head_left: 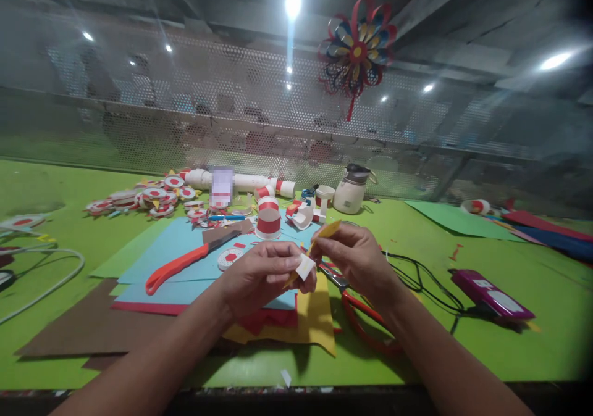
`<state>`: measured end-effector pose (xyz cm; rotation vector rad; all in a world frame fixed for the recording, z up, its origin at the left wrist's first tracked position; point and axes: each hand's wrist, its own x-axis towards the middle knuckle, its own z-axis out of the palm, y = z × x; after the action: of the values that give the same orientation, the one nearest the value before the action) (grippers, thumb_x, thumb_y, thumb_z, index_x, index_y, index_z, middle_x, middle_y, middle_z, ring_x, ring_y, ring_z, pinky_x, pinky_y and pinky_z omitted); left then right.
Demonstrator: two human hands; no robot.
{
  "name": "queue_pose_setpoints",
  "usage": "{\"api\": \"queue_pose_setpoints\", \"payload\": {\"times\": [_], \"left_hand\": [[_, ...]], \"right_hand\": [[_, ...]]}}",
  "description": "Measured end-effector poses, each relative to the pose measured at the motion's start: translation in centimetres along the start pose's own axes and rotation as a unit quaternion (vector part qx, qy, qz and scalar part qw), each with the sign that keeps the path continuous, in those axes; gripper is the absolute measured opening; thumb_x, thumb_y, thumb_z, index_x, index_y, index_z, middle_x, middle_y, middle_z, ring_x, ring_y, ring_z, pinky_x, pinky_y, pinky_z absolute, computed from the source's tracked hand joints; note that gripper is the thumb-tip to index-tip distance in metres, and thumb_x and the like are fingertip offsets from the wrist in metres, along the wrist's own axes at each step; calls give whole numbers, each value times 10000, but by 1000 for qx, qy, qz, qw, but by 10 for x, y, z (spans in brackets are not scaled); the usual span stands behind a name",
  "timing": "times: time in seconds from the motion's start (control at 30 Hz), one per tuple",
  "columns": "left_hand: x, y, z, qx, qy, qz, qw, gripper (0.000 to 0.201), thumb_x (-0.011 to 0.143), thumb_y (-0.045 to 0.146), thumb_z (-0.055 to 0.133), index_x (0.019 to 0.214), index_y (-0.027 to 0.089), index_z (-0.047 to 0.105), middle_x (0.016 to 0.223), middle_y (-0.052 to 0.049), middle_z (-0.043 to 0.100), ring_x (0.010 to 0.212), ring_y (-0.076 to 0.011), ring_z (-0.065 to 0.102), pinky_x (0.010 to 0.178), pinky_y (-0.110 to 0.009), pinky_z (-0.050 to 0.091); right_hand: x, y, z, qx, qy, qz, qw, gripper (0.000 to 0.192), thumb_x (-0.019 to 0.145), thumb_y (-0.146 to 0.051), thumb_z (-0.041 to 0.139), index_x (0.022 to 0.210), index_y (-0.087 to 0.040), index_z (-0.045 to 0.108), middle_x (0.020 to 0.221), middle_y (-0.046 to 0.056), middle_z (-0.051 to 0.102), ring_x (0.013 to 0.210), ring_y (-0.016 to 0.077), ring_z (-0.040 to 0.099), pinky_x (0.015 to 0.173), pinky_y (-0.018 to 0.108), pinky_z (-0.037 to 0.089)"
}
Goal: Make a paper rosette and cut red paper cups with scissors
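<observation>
Near the middle of the head view, my left hand (pixel 259 277) pinches a small white piece of paper (pixel 306 266) between thumb and fingers. Some yellow shows beneath those fingers. My right hand (pixel 368 265), close beside it, is closed on a narrow yellow paper strip (pixel 330 228) that points up and to the right. Whether the two papers are joined is hidden by the fingers. Below my right hand lies a pair of scissors (pixel 364 308) with red-orange handles. Under both hands is a yellow sheet (pixel 319 317), beside stacked blue sheets (pixel 178 262).
An orange-handled utility knife (pixel 180 268) lies on the sheets at left. A red-banded paper cup (pixel 268 218) stands behind my hands, near a beige jug (pixel 349 189). Round red-and-white paper pieces (pixel 155 195) are heaped far left. A purple device (pixel 492 295) and black cable lie right.
</observation>
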<state>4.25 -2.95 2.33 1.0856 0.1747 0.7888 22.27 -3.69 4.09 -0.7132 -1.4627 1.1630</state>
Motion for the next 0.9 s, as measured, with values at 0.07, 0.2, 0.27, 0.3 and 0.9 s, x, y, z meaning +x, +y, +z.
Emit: {"api": "queue_pose_setpoints", "payload": {"times": [0.07, 0.2, 0.27, 0.3, 0.9], "left_hand": [[0, -1, 0, 1, 3, 4, 1000, 104, 772, 180, 593, 698, 127, 642, 699, -74, 618, 646, -147, 558, 647, -291, 365], [0, -1, 0, -8, -2, 7, 1000, 116, 777, 179, 584, 681, 129, 628, 688, -73, 615, 647, -149, 564, 641, -285, 378], [-1, 1, 0, -11, -12, -8, 1000, 117, 787, 186, 575, 696, 133, 627, 727, -89, 636, 680, -162, 582, 670, -302, 407], [-2, 2, 0, -15, -13, -19, 1000, 112, 792, 189, 571, 712, 137, 629, 759, -98, 648, 707, -173, 593, 700, -324, 425], [9, 5, -1, 385, 239, 44, 890, 175, 783, 264, 564, 653, 148, 574, 665, -10, 577, 684, -142, 560, 673, -277, 417]], "right_hand": [[1, 2, 0, -4, 19, -10, 1000, 63, 741, -243, 702, 700, -196, 709, 618, 11, 647, 573, 132, 567, 600, 303, 452], [2, 5, 1, 15, 54, -20, 998, 56, 712, -234, 721, 687, -197, 687, 591, -6, 639, 533, 120, 556, 565, 288, 442], [2, 5, 1, 13, 57, -15, 998, 70, 707, -240, 724, 680, -194, 678, 584, -8, 631, 533, 118, 553, 561, 284, 442], [3, 4, 0, 11, 56, -15, 998, 74, 707, -246, 724, 683, -194, 678, 583, -9, 626, 534, 118, 549, 559, 283, 442], [7, 2, -12, -130, -8, -14, 991, 61, 757, -253, 673, 748, -193, 671, 743, 10, 596, 689, 132, 519, 658, 293, 429]]}}
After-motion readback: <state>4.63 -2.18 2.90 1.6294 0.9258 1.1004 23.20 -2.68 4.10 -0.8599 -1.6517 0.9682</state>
